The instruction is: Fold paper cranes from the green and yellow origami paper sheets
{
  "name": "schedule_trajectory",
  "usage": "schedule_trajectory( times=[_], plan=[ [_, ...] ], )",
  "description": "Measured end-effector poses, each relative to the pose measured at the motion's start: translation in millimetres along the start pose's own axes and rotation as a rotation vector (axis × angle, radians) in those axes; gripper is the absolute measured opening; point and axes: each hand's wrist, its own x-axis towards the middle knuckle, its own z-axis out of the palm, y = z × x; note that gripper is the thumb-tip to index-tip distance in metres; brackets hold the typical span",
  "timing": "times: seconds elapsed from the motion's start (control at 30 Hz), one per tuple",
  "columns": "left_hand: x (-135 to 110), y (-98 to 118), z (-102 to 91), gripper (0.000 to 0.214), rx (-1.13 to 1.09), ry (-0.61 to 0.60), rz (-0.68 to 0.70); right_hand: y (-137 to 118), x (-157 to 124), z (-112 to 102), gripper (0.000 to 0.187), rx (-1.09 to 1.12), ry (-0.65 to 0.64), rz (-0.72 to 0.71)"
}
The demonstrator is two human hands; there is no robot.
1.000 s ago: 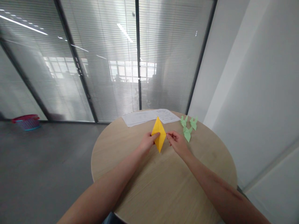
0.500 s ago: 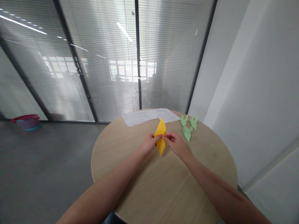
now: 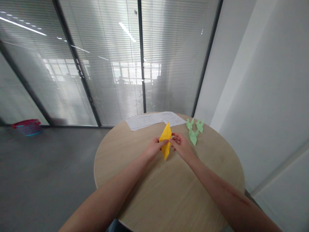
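Observation:
A folded yellow paper [image 3: 166,141], a narrow diamond shape, stands tilted just above the round wooden table [image 3: 156,190]. My left hand [image 3: 153,149] pinches its left edge near the middle. My right hand [image 3: 181,145] pinches its right edge, fingers closed on the fold. Both hands meet at the paper's waist, above the far half of the tabletop.
Several small green folded paper figures [image 3: 194,130] lie to the right of my hands. White printed sheets [image 3: 149,120] rest at the table's far edge. Glass walls with blinds stand behind, a white wall is to the right, and a red basket [image 3: 26,126] sits on the floor far left.
My right hand has moved left onto the yellow paper and pinched it. The paper's flat diamond has narrowed as its right side folded inward.

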Motion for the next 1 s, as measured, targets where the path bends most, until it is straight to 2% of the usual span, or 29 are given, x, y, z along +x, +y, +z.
schedule_trajectory(
  times=[0.1, 0.17, 0.57, 0.7, 0.83, 1.0],
  plan=[
    [1.2, -2.3, -0.9, 0.036, 0.077, -0.034, 0.02, -3.6, -0.7, -2.7, 0.031, -0.008, -0.078, 0.034],
    [2.4, -5.0, -2.0, 0.036, 0.128, -0.046, 0.029, -6.5, -1.6, -3.9, 0.029, -0.015, -0.076, 0.044],
    [7.8, -8.3, -8.0, 0.045, 0.381, -0.073, 0.01, -4.9, 0.5, -4.8, 0.028, 0.162, 0.096, 0.115],
    [6.9, -9.4, -6.4, 0.046, 0.318, -0.071, -0.003, -4.5, 2.4, -6.9, 0.032, 0.191, 0.1, 0.153],
    [4.5, -5.7, -4.6, 0.042, 0.128, -0.012, -0.031, -6.4, 1.7, -6.8, 0.033, 0.202, 0.08, 0.167],
    [2.6, -0.7, -3.8, 0.039, -0.017, 0.047, 0.0, -4.9, 1.3, -4.0, 0.031, 0.136, -0.026, 0.19]
  ],
)
